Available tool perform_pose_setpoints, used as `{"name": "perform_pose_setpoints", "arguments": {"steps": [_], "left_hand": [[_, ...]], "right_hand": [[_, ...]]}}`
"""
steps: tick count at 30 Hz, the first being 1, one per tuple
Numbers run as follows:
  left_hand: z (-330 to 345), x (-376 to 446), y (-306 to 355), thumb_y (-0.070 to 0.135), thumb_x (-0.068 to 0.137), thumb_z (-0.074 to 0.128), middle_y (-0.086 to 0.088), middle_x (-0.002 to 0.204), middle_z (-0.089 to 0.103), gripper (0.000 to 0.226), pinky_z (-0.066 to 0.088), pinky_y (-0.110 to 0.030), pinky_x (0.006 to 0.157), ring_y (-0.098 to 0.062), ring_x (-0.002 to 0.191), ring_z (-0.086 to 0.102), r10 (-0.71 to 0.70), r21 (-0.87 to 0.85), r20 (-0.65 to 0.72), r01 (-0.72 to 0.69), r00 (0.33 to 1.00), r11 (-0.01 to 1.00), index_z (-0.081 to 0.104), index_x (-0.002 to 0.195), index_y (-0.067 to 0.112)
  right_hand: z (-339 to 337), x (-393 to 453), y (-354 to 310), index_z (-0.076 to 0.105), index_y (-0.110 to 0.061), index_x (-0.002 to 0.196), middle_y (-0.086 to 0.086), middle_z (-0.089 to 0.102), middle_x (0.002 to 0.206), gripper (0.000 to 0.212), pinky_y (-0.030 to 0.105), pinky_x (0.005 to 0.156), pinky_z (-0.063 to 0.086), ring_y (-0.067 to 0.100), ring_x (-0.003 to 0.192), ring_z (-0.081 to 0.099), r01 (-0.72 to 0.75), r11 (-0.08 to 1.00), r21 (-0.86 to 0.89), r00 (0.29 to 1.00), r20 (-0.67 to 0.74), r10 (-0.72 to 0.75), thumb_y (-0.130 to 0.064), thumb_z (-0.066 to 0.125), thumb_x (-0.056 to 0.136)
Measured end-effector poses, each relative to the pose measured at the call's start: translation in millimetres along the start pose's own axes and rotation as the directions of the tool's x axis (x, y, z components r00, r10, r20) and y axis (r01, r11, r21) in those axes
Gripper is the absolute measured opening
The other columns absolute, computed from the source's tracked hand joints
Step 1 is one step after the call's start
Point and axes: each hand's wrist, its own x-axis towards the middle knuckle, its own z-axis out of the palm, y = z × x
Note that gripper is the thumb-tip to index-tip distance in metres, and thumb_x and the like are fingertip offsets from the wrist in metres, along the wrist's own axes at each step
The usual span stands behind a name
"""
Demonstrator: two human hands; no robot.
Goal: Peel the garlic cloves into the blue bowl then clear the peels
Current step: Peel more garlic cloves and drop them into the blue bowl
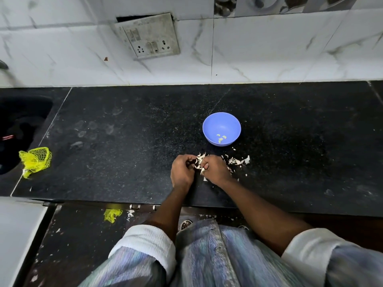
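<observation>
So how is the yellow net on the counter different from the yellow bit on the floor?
The yellow net on the counter is bigger and bunched into a pouch; the yellow scrap on the floor is a small torn piece. The net lies by the sink, the scrap below the counter edge among white peel bits. Both are the same bright yellow mesh.

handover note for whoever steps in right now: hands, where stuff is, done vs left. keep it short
Left hand and right hand: both curled together over the counter, working a garlic piece between the fingers; exact grip is hidden.
Blue bowl: just beyond the hands, upright, holding a few peeled cloves.
Peels: scattered on the counter between the hands and bowl and to the right; more lie on the floor below.
Yellow net bag: far left, by the sink edge.
Done: a few cloves peeled.
Left: finish peeling, drop the cloves in the bowl, clear the peels.
</observation>
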Motion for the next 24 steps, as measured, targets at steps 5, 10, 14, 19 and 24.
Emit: {"name": "perform_pose_setpoints", "arguments": {"steps": [5,10,14,19,24], "left_hand": [[-3.5,1.6,-4.0,0.004,0.083,0.079,0.005,0.108,0.066,0.030,0.055,-0.034,0.089,-0.016,0.101,0.065,0.089,0.151,0.114,-0.106,0.989,0.983,0.077,0.103,0.026],[-3.5,2.1,-2.5,0.009,0.088,0.077,0.001,0.114,0.062,0.019,0.055,-0.035,0.085,-0.020,0.107,0.062,0.131,0.259,0.187,-0.178,0.973,0.949,0.076,0.103,0.021],[-1.5,3.5,-0.3,0.008,0.089,0.071,-0.003,0.114,0.059,0.017,0.055,-0.039,0.085,-0.025,0.110,0.060,0.160,0.327,0.209,-0.222,0.965,0.919,0.075,0.102,0.018],[3.7,4.4,-1.8,0.010,0.088,0.066,-0.011,0.119,0.055,0.023,0.048,-0.039,0.099,-0.030,0.112,0.053,0.214,0.438,0.232,-0.299,0.949,0.848,0.067,0.111,0.010],[2.4,3.0,3.7,0.009,0.090,0.063,-0.013,0.123,0.053,0.026,0.045,-0.042,0.099,-0.033,0.112,0.052,0.242,0.456,0.214,-0.315,0.947,0.832,0.064,0.116,0.007]], "right_hand": [[3.0,2.7,-5.6,0.076,-0.020,0.086,-0.006,0.059,0.082,0.032,0.026,0.073,0.050,0.014,0.075,0.058,-0.002,1.000,-0.009,0.998,-0.064,0.001,0.006,0.065,0.074],[1.7,4.9,-7.0,0.078,-0.018,0.084,0.003,0.068,0.088,0.031,0.035,0.077,0.055,0.023,0.084,0.068,-0.006,1.000,0.012,0.995,-0.097,0.007,0.009,0.063,0.076],[1.9,5.5,-6.5,0.078,-0.018,0.083,0.003,0.068,0.091,0.027,0.035,0.078,0.054,0.024,0.085,0.068,-0.009,1.000,-0.009,0.995,-0.101,0.008,0.006,0.066,0.078],[4.0,3.5,-4.2,0.078,-0.020,0.087,-0.001,0.066,0.093,0.028,0.033,0.079,0.056,0.021,0.086,0.068,0.002,1.000,-0.003,0.996,-0.088,-0.002,0.005,0.070,0.076],[2.0,1.7,-0.3,0.078,-0.019,0.093,-0.001,0.069,0.090,0.022,0.033,0.077,0.057,0.016,0.079,0.068,0.030,0.996,0.089,0.990,-0.142,-0.017,-0.002,0.073,0.079]]}}
